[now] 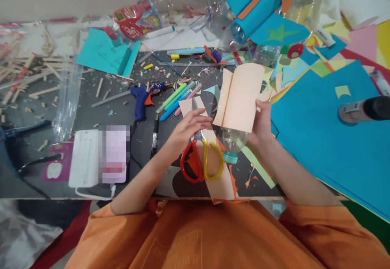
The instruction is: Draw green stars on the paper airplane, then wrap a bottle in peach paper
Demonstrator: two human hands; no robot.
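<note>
My right hand (262, 123) grips a clear plastic bottle (232, 141) with a teal cap, wrapped in a sheet of peach paper (240, 96) that stands up from my fingers. My left hand (188, 129) hovers over red and yellow scissors (201, 161), its fingers slightly curled and reaching towards the paper's left edge. It holds nothing that I can see. The scissors lie on a strip of peach paper (221, 183) on the dark table.
A blue glue gun (143, 98), a black pen (154, 137) and pastel markers (178, 98) lie left of my hands. Large blue paper sheets (323, 139) cover the right. A paper-covered bottle rocket (258, 11), wood sticks (27, 74) and a white box (88, 159) surround the work spot.
</note>
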